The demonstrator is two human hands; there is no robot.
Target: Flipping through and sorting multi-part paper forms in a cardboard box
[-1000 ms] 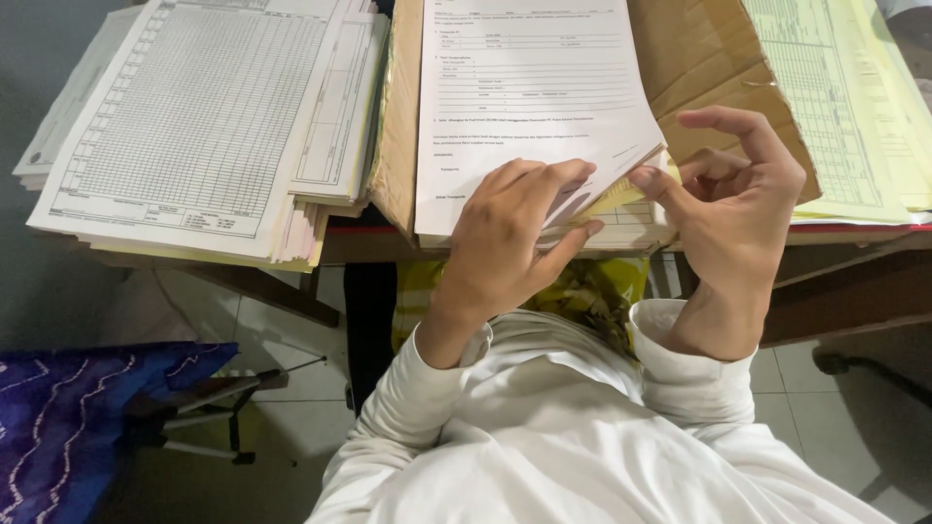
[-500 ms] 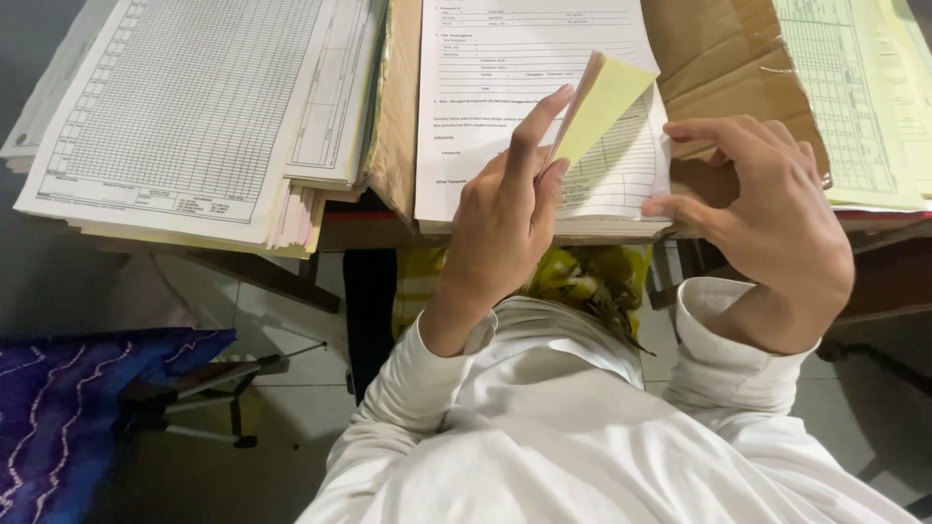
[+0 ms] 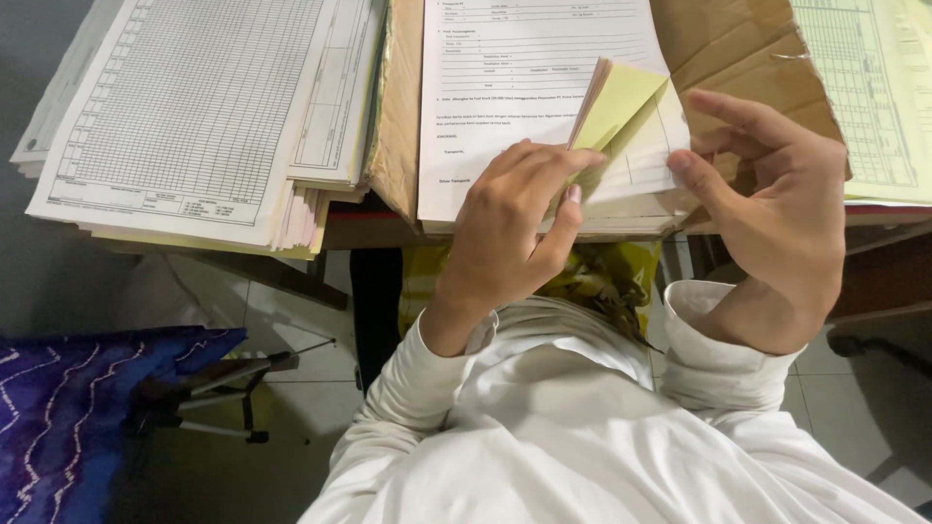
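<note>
Surface: wooden desk point(image 3: 388, 228) seen from above, covered with paper stacks; tiled floor point(image 3: 282, 320) below its edge.
Centre stack: pile of white printed forms point(image 3: 524, 87) lying on a sheet of brown cardboard point(image 3: 728, 49), at the near edge of the desk.
Lifted sheets: lower right corner of the centre stack is raised; a yellow sheet point(image 3: 621, 102) shows under the curled white top pages.
Left hand point(image 3: 510, 228): palm down on the lower part of the centre stack, fingers bent, fingertips pressed against the fanned page edges beside the yellow sheet; grasping nothing outright.
Right hand point(image 3: 777, 218): at the right corner of the same stack, thumb touching the edge of the lifted white page, index finger stretched above it; other fingers loosely curled. Whether it pinches the page, cannot tell.
Left stack: gridded white tables point(image 3: 194, 107), fanned, overhanging the desk edge, well apart from both hands.
Right stack: pale green gridded sheets point(image 3: 874, 97), partly on the cardboard.
Clothing: white long sleeves point(image 3: 582, 427).
Floor left: blue patterned cloth point(image 3: 68, 408).
</note>
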